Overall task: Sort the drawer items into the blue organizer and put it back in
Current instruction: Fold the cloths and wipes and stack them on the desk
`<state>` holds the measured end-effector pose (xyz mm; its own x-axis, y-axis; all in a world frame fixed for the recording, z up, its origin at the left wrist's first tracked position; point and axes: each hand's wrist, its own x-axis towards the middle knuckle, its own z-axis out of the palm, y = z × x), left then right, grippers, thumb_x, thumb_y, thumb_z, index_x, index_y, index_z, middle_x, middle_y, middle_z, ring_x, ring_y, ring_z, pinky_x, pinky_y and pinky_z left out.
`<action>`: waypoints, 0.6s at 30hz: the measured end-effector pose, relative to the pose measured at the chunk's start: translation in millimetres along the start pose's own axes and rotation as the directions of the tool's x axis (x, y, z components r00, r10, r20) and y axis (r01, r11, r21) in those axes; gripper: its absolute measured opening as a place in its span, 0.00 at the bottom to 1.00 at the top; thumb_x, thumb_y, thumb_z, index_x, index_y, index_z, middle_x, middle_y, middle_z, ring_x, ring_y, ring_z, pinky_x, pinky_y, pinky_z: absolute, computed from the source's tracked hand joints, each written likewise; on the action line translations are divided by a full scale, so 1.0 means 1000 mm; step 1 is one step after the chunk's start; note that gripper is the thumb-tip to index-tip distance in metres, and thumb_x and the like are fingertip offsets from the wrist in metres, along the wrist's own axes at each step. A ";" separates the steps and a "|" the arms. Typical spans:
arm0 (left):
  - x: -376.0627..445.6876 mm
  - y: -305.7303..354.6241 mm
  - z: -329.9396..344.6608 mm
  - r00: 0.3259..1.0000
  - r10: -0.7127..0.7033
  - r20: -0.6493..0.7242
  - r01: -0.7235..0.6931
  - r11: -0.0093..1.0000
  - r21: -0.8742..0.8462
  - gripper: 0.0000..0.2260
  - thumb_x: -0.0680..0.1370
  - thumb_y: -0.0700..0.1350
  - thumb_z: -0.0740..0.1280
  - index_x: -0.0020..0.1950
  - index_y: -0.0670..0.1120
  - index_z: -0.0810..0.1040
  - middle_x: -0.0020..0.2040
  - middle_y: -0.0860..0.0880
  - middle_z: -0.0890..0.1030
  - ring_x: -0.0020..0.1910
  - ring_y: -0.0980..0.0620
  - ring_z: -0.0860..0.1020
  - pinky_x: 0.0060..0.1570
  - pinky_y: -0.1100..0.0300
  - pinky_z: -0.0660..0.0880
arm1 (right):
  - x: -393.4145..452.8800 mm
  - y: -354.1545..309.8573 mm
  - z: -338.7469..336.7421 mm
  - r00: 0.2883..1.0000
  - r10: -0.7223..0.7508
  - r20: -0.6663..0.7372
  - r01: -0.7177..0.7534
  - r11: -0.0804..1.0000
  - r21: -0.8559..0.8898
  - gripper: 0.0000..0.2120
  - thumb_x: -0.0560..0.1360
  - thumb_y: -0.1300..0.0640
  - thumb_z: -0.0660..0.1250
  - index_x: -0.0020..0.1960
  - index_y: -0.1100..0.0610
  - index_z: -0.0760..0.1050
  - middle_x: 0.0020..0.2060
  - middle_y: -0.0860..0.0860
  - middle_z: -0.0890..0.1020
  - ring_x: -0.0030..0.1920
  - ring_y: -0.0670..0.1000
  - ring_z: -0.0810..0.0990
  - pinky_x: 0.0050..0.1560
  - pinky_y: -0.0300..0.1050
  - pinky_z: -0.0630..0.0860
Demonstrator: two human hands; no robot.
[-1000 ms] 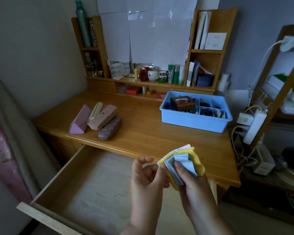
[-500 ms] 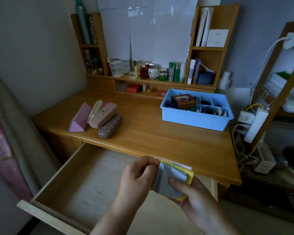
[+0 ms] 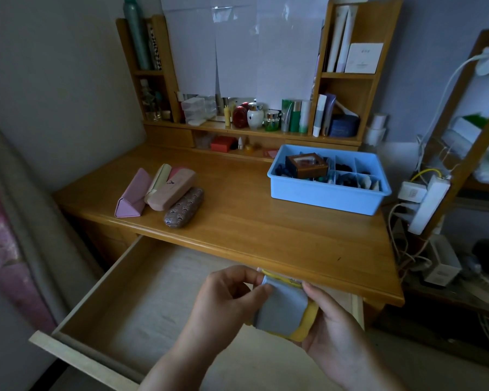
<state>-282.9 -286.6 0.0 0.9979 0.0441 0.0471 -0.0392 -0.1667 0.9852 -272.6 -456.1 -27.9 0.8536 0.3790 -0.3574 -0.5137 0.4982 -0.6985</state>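
Going left to right: the drawer (image 3: 141, 294) under the wooden desk (image 3: 266, 230) is pulled wide open. On the desktop's left sit four glasses cases bunched together and touching: a pink triangular case (image 3: 132, 197), a cream case (image 3: 158, 179) behind it, a tan case (image 3: 172, 190) with a tiny dark mark on top that's too small to read, and a brown patterned case (image 3: 184, 208) nearest the front edge.

Down front, over the drawer's right part, both hands hold a small stack of cloths (image 3: 284, 309), a grey one on top with yellow ones peeking out underneath and along the far edge. The left hand (image 3: 226, 300) comes in from below, fingers curled, thumb and fingertips pinching the stack's left edge. The right hand (image 3: 331, 331) cradles the stack from underneath, its thumb pressed along the right edge; I can't tell what its fingers are doing beneath the stack.

On the desk's right sits the blue organizer (image 3: 325, 197), well apart from the hands, with a brown box (image 3: 307, 165) in its left part and small dark items in the divided compartments. Up on the shelf there's a white card (image 3: 363, 57) with faint print, unreadable. Off the desk's right edge hangs a white power strip (image 3: 428, 207).
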 end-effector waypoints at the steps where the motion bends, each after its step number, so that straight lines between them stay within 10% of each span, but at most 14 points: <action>1: 0.000 -0.001 0.001 1.000 0.005 -0.006 -0.005 1.000 -0.021 0.06 0.73 0.39 0.71 0.37 0.47 0.81 0.29 0.43 0.74 0.29 0.50 0.69 0.28 0.62 0.64 | 0.001 0.001 -0.001 1.000 -0.001 -0.021 0.001 1.000 0.023 0.17 0.68 0.49 0.65 0.50 0.56 0.84 0.53 0.60 0.83 0.48 0.57 0.84 0.54 0.56 0.77; 9: -0.001 -0.006 -0.001 0.993 0.099 -0.069 -0.086 0.981 0.172 0.10 0.70 0.42 0.73 0.46 0.52 0.76 0.36 0.53 0.80 0.32 0.53 0.71 0.33 0.57 0.69 | 0.002 0.000 -0.007 0.997 -0.075 -0.002 0.074 0.980 -0.187 0.23 0.65 0.41 0.68 0.50 0.58 0.84 0.51 0.60 0.83 0.49 0.56 0.83 0.52 0.51 0.77; 13: 0.001 -0.001 -0.006 0.966 0.192 0.173 -0.240 0.914 0.327 0.16 0.73 0.42 0.72 0.55 0.53 0.70 0.40 0.52 0.81 0.41 0.57 0.79 0.40 0.64 0.76 | 0.003 -0.028 -0.001 0.983 -0.055 0.176 0.163 0.705 -0.690 0.30 0.57 0.36 0.74 0.54 0.52 0.81 0.45 0.51 0.85 0.47 0.48 0.83 0.46 0.38 0.76; 18: 0.002 -0.005 0.001 0.955 0.260 0.143 -0.293 0.903 0.313 0.15 0.74 0.39 0.70 0.54 0.51 0.68 0.38 0.49 0.81 0.38 0.55 0.79 0.45 0.58 0.77 | 0.012 -0.037 0.005 0.959 -0.109 0.261 0.282 0.429 -0.858 0.04 0.74 0.52 0.69 0.44 0.51 0.81 0.35 0.45 0.83 0.38 0.43 0.80 0.38 0.37 0.72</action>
<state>-280.6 -286.3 -4.8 0.9499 -0.1426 0.2780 -0.3121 -0.4720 0.8245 -243.5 -466.6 -3.1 0.8520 0.5128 -0.1054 0.0946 -0.3488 -0.9324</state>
